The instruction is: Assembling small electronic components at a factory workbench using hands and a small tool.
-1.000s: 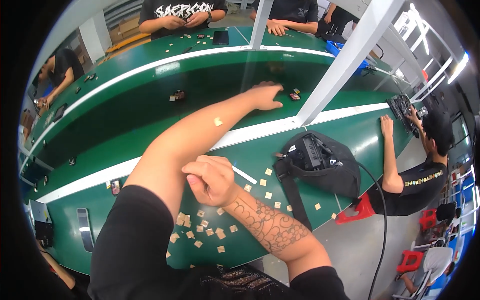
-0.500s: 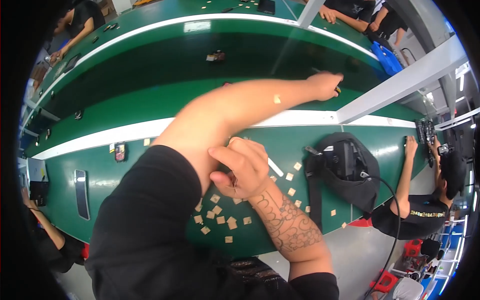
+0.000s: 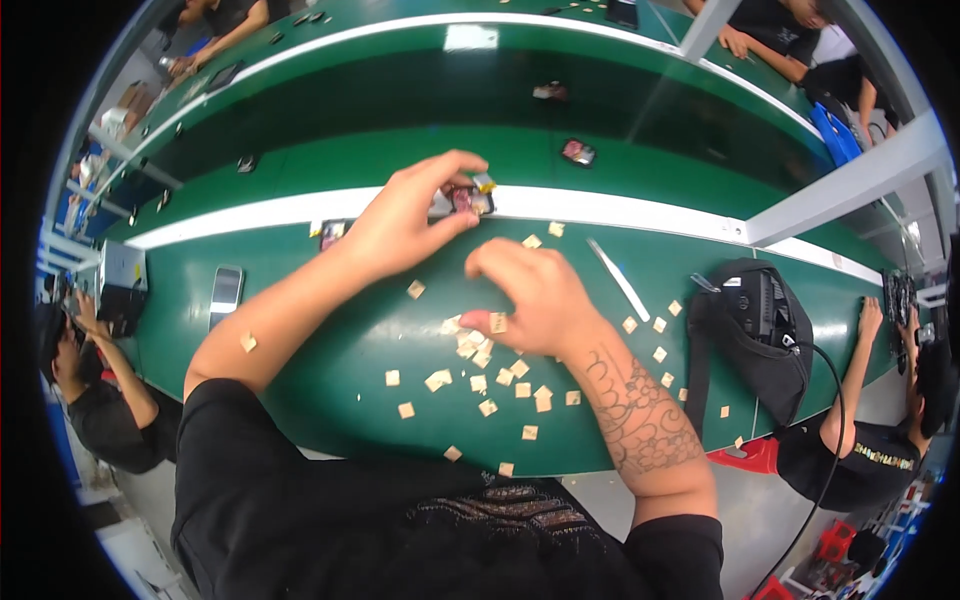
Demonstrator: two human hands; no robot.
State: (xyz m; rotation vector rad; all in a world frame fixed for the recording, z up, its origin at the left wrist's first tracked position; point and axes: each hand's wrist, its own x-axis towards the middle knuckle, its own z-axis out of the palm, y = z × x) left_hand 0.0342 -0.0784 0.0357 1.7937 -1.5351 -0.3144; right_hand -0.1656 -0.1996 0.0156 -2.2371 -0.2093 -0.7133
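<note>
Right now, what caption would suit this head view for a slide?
Left hand pinches a small dark part at the white strip; right hand picks a tan square off the green table.

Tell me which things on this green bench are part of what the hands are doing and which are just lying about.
In use:
- left hand pinching a small dark part
- right hand holding one tan square
- scattered tan squares

Lying about:
- black bag
- white stick
- phone
</note>
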